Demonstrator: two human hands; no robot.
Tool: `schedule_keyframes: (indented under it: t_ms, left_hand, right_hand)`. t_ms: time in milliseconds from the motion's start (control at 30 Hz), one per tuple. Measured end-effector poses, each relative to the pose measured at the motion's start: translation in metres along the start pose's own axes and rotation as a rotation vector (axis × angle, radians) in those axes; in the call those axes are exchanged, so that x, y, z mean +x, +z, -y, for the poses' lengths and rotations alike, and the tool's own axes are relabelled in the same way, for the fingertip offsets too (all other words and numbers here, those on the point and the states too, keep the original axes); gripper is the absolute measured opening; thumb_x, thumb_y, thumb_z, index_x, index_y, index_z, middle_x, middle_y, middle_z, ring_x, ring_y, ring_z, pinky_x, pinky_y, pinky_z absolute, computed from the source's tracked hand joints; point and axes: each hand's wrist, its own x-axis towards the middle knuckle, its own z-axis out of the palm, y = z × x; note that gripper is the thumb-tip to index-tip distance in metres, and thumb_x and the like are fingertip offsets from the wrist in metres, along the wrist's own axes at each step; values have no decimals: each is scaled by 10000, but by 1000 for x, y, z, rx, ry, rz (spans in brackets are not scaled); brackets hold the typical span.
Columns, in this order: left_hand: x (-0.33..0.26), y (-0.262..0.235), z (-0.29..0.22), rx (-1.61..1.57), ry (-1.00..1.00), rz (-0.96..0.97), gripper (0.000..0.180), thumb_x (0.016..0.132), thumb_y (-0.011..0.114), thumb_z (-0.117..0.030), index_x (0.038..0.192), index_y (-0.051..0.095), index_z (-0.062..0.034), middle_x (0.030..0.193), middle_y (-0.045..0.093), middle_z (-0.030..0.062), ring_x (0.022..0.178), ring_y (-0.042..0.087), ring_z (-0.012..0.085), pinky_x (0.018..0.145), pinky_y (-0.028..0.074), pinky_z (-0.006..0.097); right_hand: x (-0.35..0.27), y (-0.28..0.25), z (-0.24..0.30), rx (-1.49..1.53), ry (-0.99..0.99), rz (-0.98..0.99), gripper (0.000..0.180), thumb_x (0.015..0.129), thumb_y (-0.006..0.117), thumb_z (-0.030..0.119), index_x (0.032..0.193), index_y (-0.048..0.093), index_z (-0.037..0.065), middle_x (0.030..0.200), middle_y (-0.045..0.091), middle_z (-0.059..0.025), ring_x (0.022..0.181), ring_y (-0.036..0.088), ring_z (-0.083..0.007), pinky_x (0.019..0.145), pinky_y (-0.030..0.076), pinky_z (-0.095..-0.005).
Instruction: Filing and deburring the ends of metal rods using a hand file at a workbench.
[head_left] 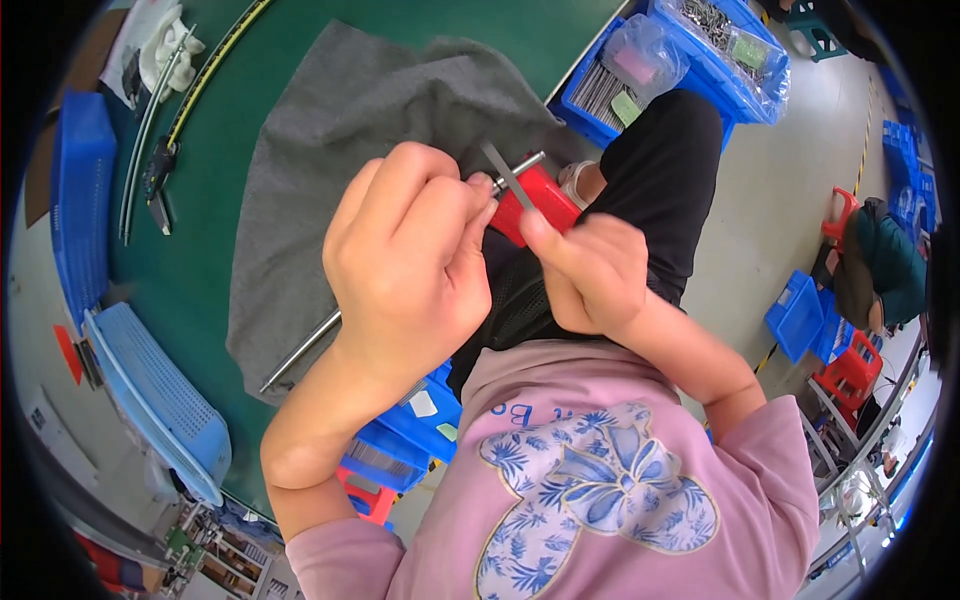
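Rod [300,351] in left hand [410,245] — strip [509,179] in right hand [595,265]

There are two working hands [410,245] [600,270], one held strip [509,176], one grey cloth [310,150].

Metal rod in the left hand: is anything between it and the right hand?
Yes, the thin flat strip held by the right hand; it crosses the metal rod. The red block seems to be underneath, not blocking.

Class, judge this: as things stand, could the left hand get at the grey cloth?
Probably yes: the grey cloth spreads beside the left hand, with nothing visible in between. But its grip seems taken up by the metal rod, which it would likely have to release first.
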Motion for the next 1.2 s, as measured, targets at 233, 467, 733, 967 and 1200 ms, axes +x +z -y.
schedule_keyframes:
  t_ms: [233,467,733,967,1200]
  left_hand:
    - [0,2,3,-26,-11,-20,192,642,729,63,738,586,-22,757,534,77,634,524,262,540,419,353]
    - [-2,-2,-1,-8,-14,-26,192,636,725,71,737,592,-23,759,537,76,630,522,260,535,416,356]
    - [-2,-1,-1,-22,-33,-23,187,647,728,69,723,582,-22,750,538,77,629,524,261,536,420,350]
    - [0,-1,0,-13,-23,-12,188,649,730,57,721,576,-23,753,538,81,627,522,258,535,420,347]
    - [0,0,-2,-25,-37,3,187,642,730,68,721,587,-23,750,540,78,627,523,260,535,416,352]
  right_hand:
    - [-16,-12,0,5,15,75,499,630,627,-115,1125,656,-61,568,481,-28,424,438,-171,440,340,-298]
    - [0,-5,7,31,56,28,447,714,624,-113,1154,650,-38,575,506,-33,439,468,-188,451,359,-301]
    - [20,5,10,-31,40,-97,546,588,620,-57,1123,703,14,498,443,-4,379,425,-150,397,343,-282]
    - [35,7,6,24,55,-109,504,648,629,-78,1141,686,11,536,507,-15,409,456,-156,402,340,-287]
    - [10,6,7,105,106,-109,512,637,624,-89,1134,693,11,542,501,-20,389,437,-163,389,332,-287]
